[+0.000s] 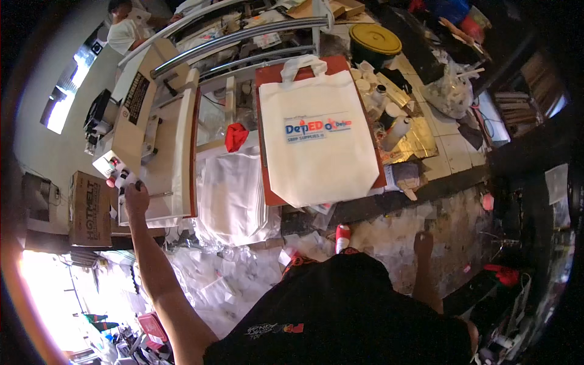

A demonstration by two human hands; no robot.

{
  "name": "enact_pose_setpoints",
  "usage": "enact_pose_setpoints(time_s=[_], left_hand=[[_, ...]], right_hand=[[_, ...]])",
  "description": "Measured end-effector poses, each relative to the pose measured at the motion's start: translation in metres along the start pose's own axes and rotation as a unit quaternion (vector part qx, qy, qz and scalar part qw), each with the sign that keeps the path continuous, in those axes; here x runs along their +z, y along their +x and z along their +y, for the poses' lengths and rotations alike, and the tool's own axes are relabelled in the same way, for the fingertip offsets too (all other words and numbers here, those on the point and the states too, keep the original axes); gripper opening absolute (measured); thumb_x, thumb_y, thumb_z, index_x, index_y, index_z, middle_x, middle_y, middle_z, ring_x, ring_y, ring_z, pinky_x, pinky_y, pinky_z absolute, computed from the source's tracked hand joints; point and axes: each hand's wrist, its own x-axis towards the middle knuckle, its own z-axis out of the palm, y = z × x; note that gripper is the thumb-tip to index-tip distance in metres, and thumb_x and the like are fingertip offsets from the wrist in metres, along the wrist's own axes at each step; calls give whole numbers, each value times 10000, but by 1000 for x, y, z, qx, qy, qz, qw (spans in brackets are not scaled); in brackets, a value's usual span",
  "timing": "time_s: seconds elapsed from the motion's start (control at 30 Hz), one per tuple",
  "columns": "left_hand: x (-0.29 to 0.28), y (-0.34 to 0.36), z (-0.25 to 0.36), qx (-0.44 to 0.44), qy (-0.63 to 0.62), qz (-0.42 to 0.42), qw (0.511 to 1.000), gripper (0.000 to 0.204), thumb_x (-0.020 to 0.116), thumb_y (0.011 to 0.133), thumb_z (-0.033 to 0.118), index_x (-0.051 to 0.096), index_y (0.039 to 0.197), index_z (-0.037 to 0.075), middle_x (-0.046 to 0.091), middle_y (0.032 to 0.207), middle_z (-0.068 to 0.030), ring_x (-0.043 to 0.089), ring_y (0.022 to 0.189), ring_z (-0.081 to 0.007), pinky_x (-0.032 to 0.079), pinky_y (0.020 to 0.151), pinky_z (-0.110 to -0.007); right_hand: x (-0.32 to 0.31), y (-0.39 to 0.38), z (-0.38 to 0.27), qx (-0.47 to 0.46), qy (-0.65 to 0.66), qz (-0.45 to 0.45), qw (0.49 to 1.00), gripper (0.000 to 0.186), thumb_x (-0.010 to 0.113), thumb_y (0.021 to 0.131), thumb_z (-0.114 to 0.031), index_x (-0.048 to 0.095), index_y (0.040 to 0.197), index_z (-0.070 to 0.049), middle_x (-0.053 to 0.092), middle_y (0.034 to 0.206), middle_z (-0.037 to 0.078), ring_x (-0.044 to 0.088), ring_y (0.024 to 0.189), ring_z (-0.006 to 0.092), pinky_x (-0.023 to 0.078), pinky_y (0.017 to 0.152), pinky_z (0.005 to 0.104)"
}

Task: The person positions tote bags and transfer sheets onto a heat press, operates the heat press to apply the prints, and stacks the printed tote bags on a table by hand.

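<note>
Tub point(375, 44) up at one o'clock from the middle of the view, dark-walled, and its yellow lid point(377, 38) is down, so the contents stay hidden. Over at two o'clock, a clear plastic bag point(451, 94) bulges with whitish scraps. Closer in on that same line, white bottles point(398, 131) crowd a gold sheet point(420, 140); what they hold can't be seen. Round to nine o'clock, a clear plastic bundle point(231, 198) of flat white pieces sits between the machine point(164, 164) and the red board point(263, 152), and farther out that way stands a brown cardboard box point(89, 210), its inside out of sight. Now the hands! The left hand point(137, 198) is right at the control panel point(106, 161), which lies toward its eleven o'clock, fingers by the dark knobs; whether they pinch one or merely touch, I can't tell. And here's the white tote bag point(325, 158), flat on the red board, handle toward twelve, blue and red print across its face: well apart from the left hand, between two and three o'clock of it. From the right hand point(424, 244), hanging low, the tote is toward ten or eleven; those fingers are too dim to read.
</note>
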Motion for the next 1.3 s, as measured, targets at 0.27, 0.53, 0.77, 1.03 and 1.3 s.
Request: enact_pose_setpoints(time_s=[0.27,0.53,0.77,1.03,1.3], left_hand=[[-49,-94,115,96,-82,137,983,337,595,925,252,586,1180,30,558,1261,-222,553,1143,-392,480,904,-501],[-45,-269,138,-45,-254,135,957,107,585,896,101,646,946,28,651,1069,-166,671,812,-307,549,595,-337],[69,-456,22,-192,-193,-85,958,211,578,889,226,666,927,39,650,961,-204,623,907,-403,491,819,-479],[172,-676,-144,26,-107,-407,907,172,619,827,239,690,837,83,695,846,-206,678,792,-388,541,710,-512],[224,-708,-238,-277,-382,-398,787,274,570,887,280,654,955,29,690,840,-83,660,606,-188,495,473,-339]], right_hand=[[-58,142,-271,-344,221,72,910,298,551,990,-265,581,1188,-45,611,1108,178,594,1051,344,473,917,442],[-96,3,-522,-602,356,-74,712,222,660,851,-53,608,1066,-30,627,1084,170,594,1047,350,488,906,417],[-86,-104,-645,-676,237,-24,697,367,674,882,-296,609,1088,1,645,1070,200,607,1030,376,492,912,453],[-64,-77,-641,-473,-44,-16,880,596,596,875,-573,685,946,13,684,964,241,665,917,404,520,821,495],[-78,-59,-602,-385,-39,34,922,436,619,871,-510,705,952,-90,688,910,192,653,910,390,504,788,491]])
